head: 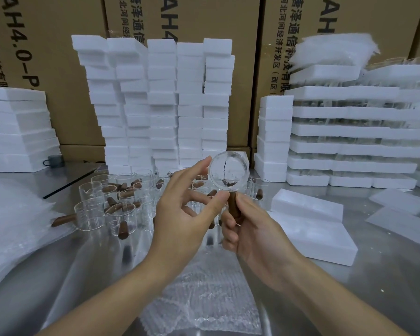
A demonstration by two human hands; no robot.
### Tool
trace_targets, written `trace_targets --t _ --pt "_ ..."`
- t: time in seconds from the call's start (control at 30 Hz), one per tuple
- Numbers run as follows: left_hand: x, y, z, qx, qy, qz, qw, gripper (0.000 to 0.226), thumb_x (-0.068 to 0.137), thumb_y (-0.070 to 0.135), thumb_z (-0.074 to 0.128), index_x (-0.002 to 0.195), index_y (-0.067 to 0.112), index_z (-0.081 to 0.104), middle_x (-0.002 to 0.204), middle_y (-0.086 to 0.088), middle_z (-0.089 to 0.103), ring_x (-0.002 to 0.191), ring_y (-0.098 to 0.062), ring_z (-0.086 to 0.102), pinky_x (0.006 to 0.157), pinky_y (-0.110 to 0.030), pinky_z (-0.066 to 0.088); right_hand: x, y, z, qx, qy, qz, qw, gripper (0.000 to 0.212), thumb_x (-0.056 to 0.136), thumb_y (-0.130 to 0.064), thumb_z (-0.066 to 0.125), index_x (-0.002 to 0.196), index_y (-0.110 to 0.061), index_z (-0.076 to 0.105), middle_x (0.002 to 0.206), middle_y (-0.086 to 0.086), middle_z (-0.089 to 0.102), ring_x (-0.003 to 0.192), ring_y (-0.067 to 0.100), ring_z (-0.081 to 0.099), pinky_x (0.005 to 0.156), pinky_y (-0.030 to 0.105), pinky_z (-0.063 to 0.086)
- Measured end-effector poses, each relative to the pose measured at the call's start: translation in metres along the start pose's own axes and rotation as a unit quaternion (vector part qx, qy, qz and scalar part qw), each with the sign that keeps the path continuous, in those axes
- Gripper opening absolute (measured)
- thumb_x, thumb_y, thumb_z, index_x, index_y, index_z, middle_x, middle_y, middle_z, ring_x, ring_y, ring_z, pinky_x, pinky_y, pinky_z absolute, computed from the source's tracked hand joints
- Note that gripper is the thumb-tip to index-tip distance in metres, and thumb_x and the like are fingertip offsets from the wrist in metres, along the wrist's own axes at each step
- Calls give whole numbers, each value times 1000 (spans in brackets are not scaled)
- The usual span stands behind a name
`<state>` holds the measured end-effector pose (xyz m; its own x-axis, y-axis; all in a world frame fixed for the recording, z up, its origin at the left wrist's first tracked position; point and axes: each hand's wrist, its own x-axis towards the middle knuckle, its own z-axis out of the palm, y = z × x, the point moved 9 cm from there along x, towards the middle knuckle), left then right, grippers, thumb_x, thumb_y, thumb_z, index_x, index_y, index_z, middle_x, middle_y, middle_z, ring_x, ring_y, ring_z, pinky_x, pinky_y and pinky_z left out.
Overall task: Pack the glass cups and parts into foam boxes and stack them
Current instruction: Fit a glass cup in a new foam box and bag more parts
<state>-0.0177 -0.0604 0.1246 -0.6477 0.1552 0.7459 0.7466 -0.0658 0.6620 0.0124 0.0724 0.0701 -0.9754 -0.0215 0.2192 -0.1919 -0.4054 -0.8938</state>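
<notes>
Glass cup [229, 171] held above the bubble wrap [204, 287] (inspection step, apparently): right hand [250, 229] grips its wooden handle [233, 204], left hand [184, 214] touches the rim, fingers loose. Next: careful wrapping, then seating in the foam box [308, 207].

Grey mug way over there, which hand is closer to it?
Left. The left hand is right of the grey mug, touching the glass cup; the right hand sits farther right, gripping the cup's wooden handle.

A packing warehouse: stacked foam boxes [163, 103] before printed cartons [58, 69].
</notes>
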Motion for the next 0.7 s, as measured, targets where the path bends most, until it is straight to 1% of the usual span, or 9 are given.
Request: trace_targets --t 0.13,0.27,0.43,0.57,0.63,0.7 --pt "-1 -2 1 9 0 -8 1000 57 88 47 80 142 53 61 135 20 62 93 -20 78 70 -56 62 1 3 -1 5 4 6 1000 30 110 -39 48 120 -16 65 76 2 47 58 14 41 56 26 39" --pt "-2 -3 1 7 -3 -13 1000 58 88 49 80 143 53 60 137 19 62 94 -21 79 70 -57 62 1 3 -1 4 5 6 1000 29 110 -40 49 113 -16 66 76 2 48 57 14 41 55 26 40" --pt "-1 -2 0 -3 1 -17 1000 57 87 50 79 141 56 59 140 14 63 95 -20 79 73 -59 63 1 1 1 -5 -1 8 1000 33 110 -40 48 123 -15 65 76 1 48 57 13 40 55 25 39" --pt "-1 -2 0 -4 4 -16 1000 56 90 42 81 140 57 59 140 10 64 96 -21 79 75 -62 62 1 0 1 -13 0 6 1000 40 111 -39 46 132 -8 62 76 1 48 58 13 40 55 25 39" --pt "-1 -2 0 -5 6 -16 1000 56 90 40 81 139 58 59 139 7 66 95 -20 79 74 -60 62 1 -1 1 -19 -4 4 1000 37 111 -38 46 129 -12 64 76 1 47 58 13 40 56 25 39" --pt "-1 -3 -1 -5 7 -17 1000 56 90 41 81 139 58 59 134 1 69 93 -20 78 74 -57 63 1 -2 2 -25 -9 -1 1000 31 111 -39 47 120 -16 67 77 1 47 59 13 40 56 25 40"
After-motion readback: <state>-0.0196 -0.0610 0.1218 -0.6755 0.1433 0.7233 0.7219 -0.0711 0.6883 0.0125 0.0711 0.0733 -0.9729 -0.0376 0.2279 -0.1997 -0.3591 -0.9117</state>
